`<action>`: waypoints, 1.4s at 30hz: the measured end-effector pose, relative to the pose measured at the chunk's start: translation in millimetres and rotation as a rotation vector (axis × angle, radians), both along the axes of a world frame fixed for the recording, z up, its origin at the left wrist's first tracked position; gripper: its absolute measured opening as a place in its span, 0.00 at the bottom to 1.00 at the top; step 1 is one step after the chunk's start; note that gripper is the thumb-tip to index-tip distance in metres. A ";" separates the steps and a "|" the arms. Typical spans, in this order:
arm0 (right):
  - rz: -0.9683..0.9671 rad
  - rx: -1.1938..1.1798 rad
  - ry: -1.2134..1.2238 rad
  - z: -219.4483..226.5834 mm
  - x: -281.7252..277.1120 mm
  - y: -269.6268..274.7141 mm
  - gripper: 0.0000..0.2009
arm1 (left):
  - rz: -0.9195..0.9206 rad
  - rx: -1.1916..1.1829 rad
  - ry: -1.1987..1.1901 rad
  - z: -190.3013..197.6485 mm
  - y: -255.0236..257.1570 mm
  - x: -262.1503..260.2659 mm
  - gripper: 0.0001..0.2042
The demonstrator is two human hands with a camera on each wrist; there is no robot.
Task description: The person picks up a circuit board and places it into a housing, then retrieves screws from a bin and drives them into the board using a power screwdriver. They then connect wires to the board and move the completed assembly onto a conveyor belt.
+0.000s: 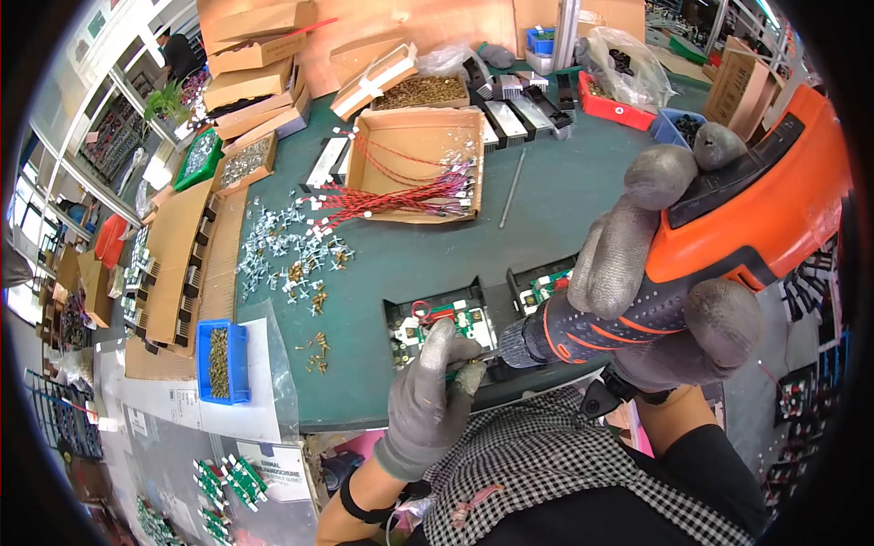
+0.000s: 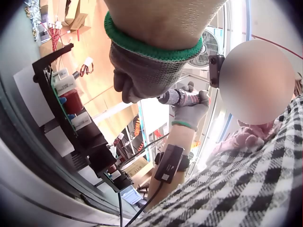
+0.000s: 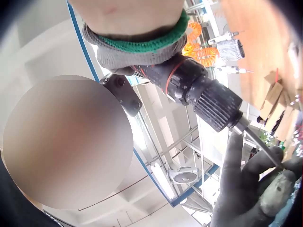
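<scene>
Two grips: right hand [image 1: 617, 264] wraps the drill [image 1: 756, 232], probably heavy, best held by its body; left hand [image 1: 426, 396] pinches its bit [image 3: 261, 144].

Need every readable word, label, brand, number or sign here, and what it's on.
"EINMAL HANDSCHUHE": white carton, lower left.
Printing on the tall carton, top right: too blurred.
Mark on the red bin: too small.
Label on the wrist camera: too small.
Print on the circuit board's parts: too blurred.
Drill: no readable brand.
</scene>
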State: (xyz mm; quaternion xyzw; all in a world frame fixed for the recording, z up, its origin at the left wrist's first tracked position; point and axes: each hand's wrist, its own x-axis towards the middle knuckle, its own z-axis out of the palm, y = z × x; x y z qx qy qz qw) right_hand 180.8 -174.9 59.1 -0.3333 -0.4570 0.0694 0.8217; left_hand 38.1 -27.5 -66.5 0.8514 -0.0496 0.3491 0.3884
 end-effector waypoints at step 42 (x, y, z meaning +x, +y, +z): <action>-0.600 -0.591 0.128 -46.6 47.0 -78.1 0.29 | -0.034 0.429 0.435 -0.5 -64.0 77.6 0.08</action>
